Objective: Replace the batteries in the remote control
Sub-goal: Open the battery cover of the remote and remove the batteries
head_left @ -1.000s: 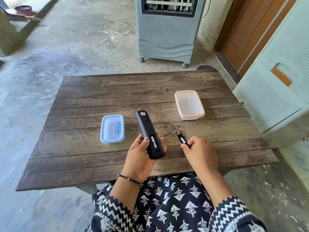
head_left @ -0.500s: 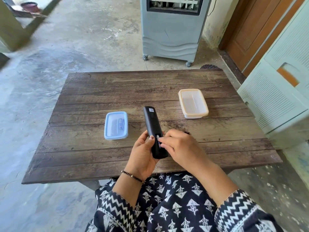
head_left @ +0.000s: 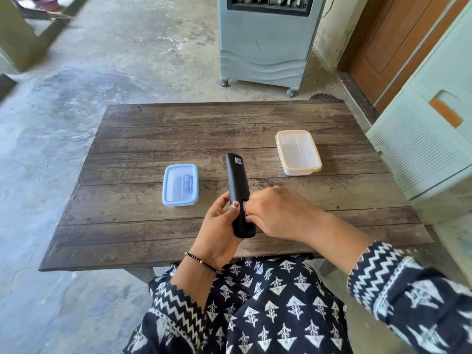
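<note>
My left hand grips the near end of a black remote control, held back side up above the wooden table. Its battery compartment is open, and a sliver of a battery shows inside. My right hand reaches in from the right with curled fingers, the tips pinching at that battery. The removed cover is hidden behind my right hand. A blue-lidded container to the left of the remote holds batteries. At the right stands a cream-lidded container that looks empty.
A grey air cooler on wheels stands beyond the table's far edge. A pale green cabinet is close on the right, with a wooden door behind it. Concrete floor lies to the left.
My right hand put the small black cover down on the table and moved left onto the open battery compartment. My left hand kept hold of the remote.
</note>
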Motion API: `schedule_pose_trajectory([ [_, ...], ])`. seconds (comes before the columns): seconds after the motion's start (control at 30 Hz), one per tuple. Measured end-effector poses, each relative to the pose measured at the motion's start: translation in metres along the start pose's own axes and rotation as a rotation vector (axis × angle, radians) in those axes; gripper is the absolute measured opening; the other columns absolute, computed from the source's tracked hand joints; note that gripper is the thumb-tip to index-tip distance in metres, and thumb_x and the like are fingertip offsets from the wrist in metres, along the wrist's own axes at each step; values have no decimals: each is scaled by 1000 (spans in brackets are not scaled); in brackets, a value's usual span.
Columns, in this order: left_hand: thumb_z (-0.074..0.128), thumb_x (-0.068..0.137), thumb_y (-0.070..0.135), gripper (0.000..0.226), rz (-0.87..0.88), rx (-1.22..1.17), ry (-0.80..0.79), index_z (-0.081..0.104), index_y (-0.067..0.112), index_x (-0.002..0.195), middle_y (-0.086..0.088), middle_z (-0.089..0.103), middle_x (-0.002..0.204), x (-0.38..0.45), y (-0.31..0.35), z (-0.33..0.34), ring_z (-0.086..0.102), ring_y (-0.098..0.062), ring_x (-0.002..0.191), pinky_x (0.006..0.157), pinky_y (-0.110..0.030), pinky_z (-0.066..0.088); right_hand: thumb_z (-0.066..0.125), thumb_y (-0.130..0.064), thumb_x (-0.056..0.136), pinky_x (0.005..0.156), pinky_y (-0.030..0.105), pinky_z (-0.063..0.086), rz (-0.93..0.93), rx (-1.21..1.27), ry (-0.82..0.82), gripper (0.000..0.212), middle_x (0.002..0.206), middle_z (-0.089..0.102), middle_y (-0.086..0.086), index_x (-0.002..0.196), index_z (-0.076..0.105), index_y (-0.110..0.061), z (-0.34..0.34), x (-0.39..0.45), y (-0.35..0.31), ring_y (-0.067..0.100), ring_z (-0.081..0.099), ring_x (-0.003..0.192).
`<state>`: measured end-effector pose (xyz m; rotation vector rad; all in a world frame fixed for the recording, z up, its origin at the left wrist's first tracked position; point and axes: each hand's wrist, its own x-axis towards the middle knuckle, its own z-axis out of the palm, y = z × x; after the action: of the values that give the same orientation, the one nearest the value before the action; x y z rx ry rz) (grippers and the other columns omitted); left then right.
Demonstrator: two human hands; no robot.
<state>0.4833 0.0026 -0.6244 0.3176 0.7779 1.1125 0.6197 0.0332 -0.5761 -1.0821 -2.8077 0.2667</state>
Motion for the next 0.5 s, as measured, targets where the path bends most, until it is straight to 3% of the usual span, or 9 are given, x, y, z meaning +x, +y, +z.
schedule_pose_trajectory([
  [0.1,37,96,0,33,-8,27,0,45,4,128,-11,63,89,1,1,1,62,-15,62,54,-29,55,52,-22,90,66,37,51,-36,-19,-40,22,83,66,13,90,65,-4,-2,4,1,31,63,75],
  [0.23,38,96,3,31,6,59,21,47,5,125,-12,64,90,4,4,0,63,-19,70,62,-38,57,55,-17,88,54,33,47,-71,-37,-13,18,73,64,11,81,64,-3,0,7,1,29,62,63],
  [0.37,36,96,4,26,32,68,31,48,8,119,-9,63,83,10,10,1,64,-15,61,55,-34,57,63,-14,81,43,27,42,-33,-34,101,11,63,60,8,75,61,-5,5,6,0,25,58,48],
  [0.5,36,96,4,23,28,22,37,52,7,113,-10,65,82,13,10,-1,65,-15,61,53,-32,57,63,-14,81,37,28,43,9,-10,143,11,62,60,7,87,61,-4,13,3,-2,25,58,46],
])
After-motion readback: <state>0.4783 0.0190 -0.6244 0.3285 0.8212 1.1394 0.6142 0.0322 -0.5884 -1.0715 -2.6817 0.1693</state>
